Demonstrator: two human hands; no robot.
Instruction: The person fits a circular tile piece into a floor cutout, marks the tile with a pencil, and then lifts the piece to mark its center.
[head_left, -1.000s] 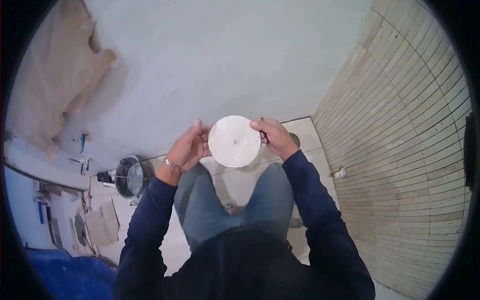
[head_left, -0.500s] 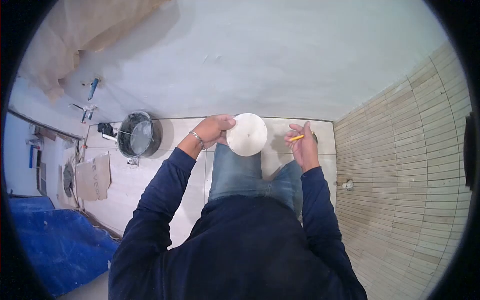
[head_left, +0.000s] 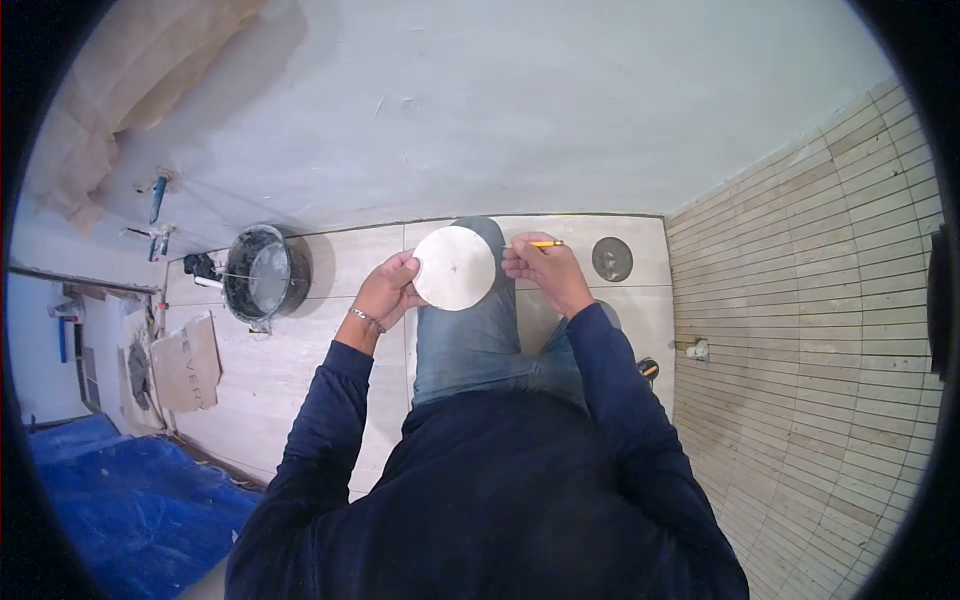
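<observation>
Seen from the head camera, a person in a dark blue top holds a round pale disc (head_left: 455, 267) above a raised knee — the left hand (head_left: 387, 290) gripping its left edge, fingers curled behind it. The right hand (head_left: 540, 268) sits at the disc's right edge, closed around a yellow pencil (head_left: 546, 243) that points away to the right. A black bucket (head_left: 258, 275) stands on the tiled floor (head_left: 300, 370) to the left; a dark round opening (head_left: 611, 258) shows near the tiled wall (head_left: 810, 330).
</observation>
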